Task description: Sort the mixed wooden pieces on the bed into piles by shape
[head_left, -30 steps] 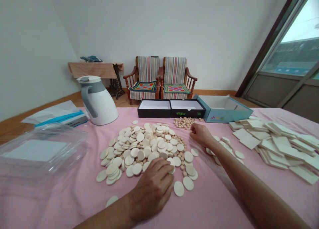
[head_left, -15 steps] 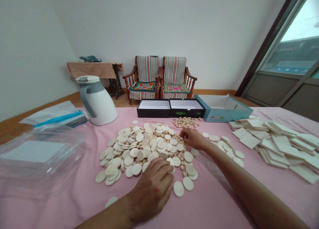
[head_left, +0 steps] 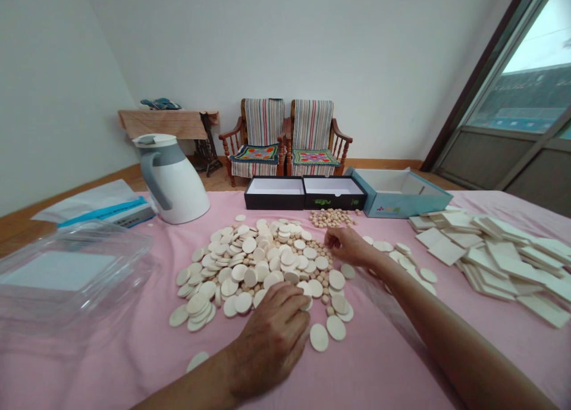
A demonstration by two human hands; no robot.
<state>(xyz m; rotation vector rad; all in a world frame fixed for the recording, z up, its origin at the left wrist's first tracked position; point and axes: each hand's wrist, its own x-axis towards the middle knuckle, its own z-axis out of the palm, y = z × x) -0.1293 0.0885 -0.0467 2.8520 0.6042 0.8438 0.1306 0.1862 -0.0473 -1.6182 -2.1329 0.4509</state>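
Your two bare hands reach in from the near edge of a table (head_left: 370, 356) draped in pink cloth. In the table's middle lies a broad, loose heap of pale wooden discs (head_left: 238, 272), with small round wooden beads (head_left: 322, 275) mixed in, mostly showing along the heap's right side. Your left hand (head_left: 272, 332) rests at the side of the heap facing the near edge, fingers bent down over the discs; its palm is hidden, so you cannot tell whether it grips one. Your right hand (head_left: 345, 247) is at the heap's right side beside the beads, fingers curled with the tips drawn together; whether a bead sits between them cannot be told.

Beyond that hand, a separate bead pile (head_left: 332, 219) lies just in front of two black boxes (head_left: 274, 202) standing side by side at the far edge. A light blue box (head_left: 408, 206) stands next to them, towards the far right corner. Between your right forearm and the right edge are a small scatter of discs (head_left: 404, 263) and a large stack of square tiles (head_left: 502, 258). Towards the left edge stand a white jug (head_left: 182, 190) and a clear plastic tray (head_left: 127, 261).
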